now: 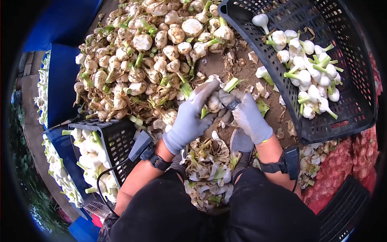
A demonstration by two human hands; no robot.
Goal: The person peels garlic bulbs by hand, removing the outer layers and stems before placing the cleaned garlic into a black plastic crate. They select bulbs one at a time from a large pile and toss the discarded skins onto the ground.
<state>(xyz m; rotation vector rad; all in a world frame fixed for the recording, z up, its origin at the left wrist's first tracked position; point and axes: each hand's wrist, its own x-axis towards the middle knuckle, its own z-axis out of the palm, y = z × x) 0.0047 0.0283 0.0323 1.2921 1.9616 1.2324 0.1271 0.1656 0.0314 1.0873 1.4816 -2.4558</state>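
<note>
Between my two gloved hands is a garlic bulb [214,104], partly covered by the fingers, above the peelings near my feet. My left hand [191,119], in a grey glove, is closed around the bulb's left side. From the right, my right hand [249,115] has its thumb and fingers pressed against the same bulb. A black band [233,105] is strapped on a digit of the right glove. Just above the fingers a cut green stem [231,85] sticks out. Beyond my left hand rises a big heap of unpeeled garlic [141,60] with dirty skins.
At the upper right stands a black plastic crate [300,125] holding cleaned white garlic [308,78]. Another crate [121,145] with white garlic is at the left, beside blue bins [64,88]. Loose peelings [209,173] lie between my shoes. Red mesh sacks [332,173] sit at the right.
</note>
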